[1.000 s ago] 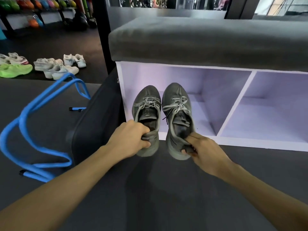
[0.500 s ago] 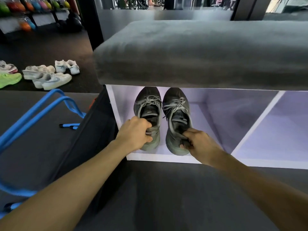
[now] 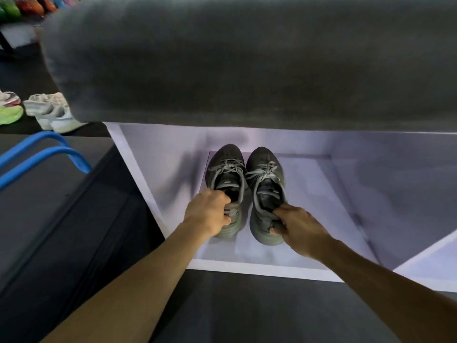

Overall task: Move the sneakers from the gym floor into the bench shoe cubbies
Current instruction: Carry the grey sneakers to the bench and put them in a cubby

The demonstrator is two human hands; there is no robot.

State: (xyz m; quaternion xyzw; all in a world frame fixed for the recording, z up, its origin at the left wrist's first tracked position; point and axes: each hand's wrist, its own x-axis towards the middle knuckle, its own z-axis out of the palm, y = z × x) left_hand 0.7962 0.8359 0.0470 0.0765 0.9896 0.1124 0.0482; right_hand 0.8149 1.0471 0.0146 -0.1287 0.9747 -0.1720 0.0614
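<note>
Two dark grey sneakers with pale laces sit side by side, toes pointing inward, inside the left cubby [image 3: 153, 169] of the white bench. My left hand [image 3: 209, 214] grips the heel of the left grey sneaker [image 3: 226, 169]. The heel collar of the right grey sneaker [image 3: 265, 177] is pinched by my right hand [image 3: 300, 231]. Both soles look close to or on the cubby floor; I cannot tell if they touch. The bench's grey cushion [image 3: 247, 58] overhangs the cubby.
A white divider [image 3: 425, 253] separates a second cubby at the right. On the dark gym floor at far left lie white sneakers [image 3: 49, 111], a neon green sneaker [image 3: 10, 115] and a pink-soled one. Blue metal tubing [image 3: 44, 149] and a dark panel [image 3: 74, 231] stand left of the bench.
Both hands carried the grey pair forward from in front of the bench, deeper into the left cubby. My head moved closer and lower, so the cushion fills the top of the view.
</note>
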